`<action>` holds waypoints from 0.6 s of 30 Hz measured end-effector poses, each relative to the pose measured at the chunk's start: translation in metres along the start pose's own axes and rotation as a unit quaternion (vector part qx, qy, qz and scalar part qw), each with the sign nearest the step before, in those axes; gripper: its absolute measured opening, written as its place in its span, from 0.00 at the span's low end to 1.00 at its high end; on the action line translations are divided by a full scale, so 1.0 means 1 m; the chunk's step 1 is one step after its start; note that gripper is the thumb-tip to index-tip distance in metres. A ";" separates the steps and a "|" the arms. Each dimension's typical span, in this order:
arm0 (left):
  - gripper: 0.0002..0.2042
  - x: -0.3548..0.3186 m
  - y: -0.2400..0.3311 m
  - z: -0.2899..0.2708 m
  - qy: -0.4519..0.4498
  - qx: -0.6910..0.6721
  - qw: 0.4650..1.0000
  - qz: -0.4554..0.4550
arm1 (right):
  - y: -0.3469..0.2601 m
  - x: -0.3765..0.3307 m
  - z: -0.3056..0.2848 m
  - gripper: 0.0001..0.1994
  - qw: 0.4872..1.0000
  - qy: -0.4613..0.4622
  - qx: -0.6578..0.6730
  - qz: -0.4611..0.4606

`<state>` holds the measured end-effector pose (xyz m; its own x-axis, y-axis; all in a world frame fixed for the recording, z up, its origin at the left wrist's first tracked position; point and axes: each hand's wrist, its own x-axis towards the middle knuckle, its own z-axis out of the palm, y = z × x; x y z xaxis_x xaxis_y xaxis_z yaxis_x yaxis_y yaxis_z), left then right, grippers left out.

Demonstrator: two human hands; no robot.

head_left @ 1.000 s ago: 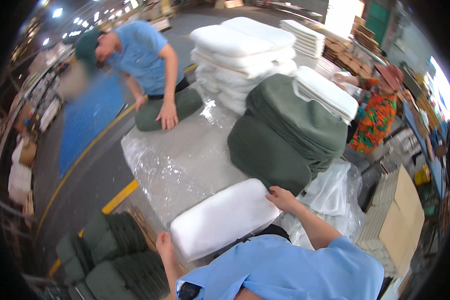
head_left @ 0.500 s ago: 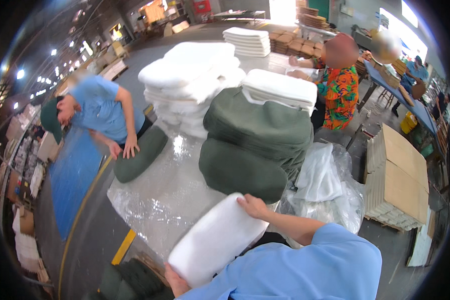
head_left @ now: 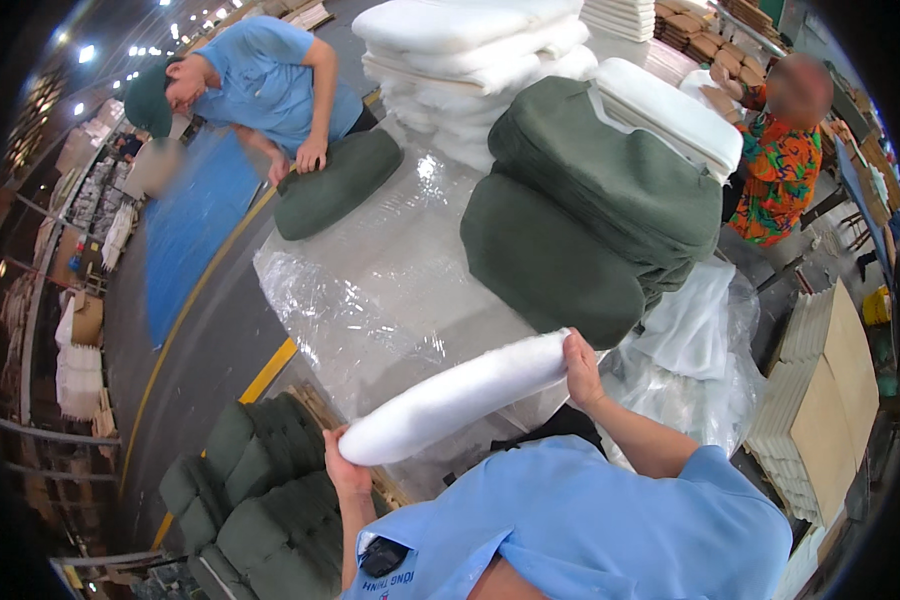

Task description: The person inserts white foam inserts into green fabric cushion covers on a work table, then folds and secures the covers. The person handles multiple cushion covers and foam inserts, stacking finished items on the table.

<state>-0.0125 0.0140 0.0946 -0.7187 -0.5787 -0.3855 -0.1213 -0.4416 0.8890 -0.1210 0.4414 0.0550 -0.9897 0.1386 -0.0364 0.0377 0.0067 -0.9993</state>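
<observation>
A white padded cushion insert (head_left: pixel 455 400), soft and oblong, is held up between my two hands at the near edge of the table. My left hand (head_left: pixel 346 464) grips its lower left end, and my right hand (head_left: pixel 582 372) is closed on its upper right end. The insert is tilted so that mostly its long edge shows. Just beyond my right hand lies a pile of dark green fabric covers (head_left: pixel 555 265). Part of the plastic-wrapped table top (head_left: pixel 370 290) shows beyond the insert.
A tall stack of white pads (head_left: pixel 460 50) stands at the back, with another white stack (head_left: pixel 670 115) behind the green pile. At left a co-worker presses a green cushion (head_left: pixel 340 185). Green cushions (head_left: pixel 270 500) lie low left; clear plastic bags (head_left: pixel 700 340) and cardboard (head_left: pixel 810 400) sit right.
The white insert has tipped from showing its broad face to showing its edge, still in both hands. My view has shifted, bringing more green cushions at lower left into sight.
</observation>
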 end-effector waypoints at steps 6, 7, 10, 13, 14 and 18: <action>0.18 -0.019 0.045 0.066 -0.143 0.363 0.894 0.220 | 0.006 0.001 -0.017 0.27 0.998 -0.048 -0.040 -0.017; 0.20 -0.032 0.046 0.094 -0.210 0.445 0.820 0.291 | 0.005 -0.001 -0.021 0.27 0.997 -0.055 -0.051 -0.018; 0.29 -0.070 0.050 0.177 -0.325 0.565 0.590 0.477 | 0.004 -0.003 -0.029 0.29 0.996 -0.075 -0.052 -0.015; 0.33 -0.071 0.027 0.186 -0.381 0.644 0.571 0.338 | -0.005 -0.003 -0.038 0.29 0.989 -0.112 -0.096 -0.004; 0.33 -0.067 0.015 0.179 -0.354 0.643 0.574 0.364 | -0.012 -0.003 -0.042 0.28 0.986 -0.117 -0.119 -0.025; 0.31 -0.068 0.006 0.182 -0.356 0.634 0.582 0.364 | -0.044 0.009 -0.062 0.22 0.972 -0.061 -0.210 -0.086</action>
<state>-0.0888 0.1754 0.1707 -0.9422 0.3349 0.0055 0.3097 0.8649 0.3949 -0.1233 0.5037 0.0998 -0.9944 -0.0183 0.1037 -0.1016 0.4258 -0.8991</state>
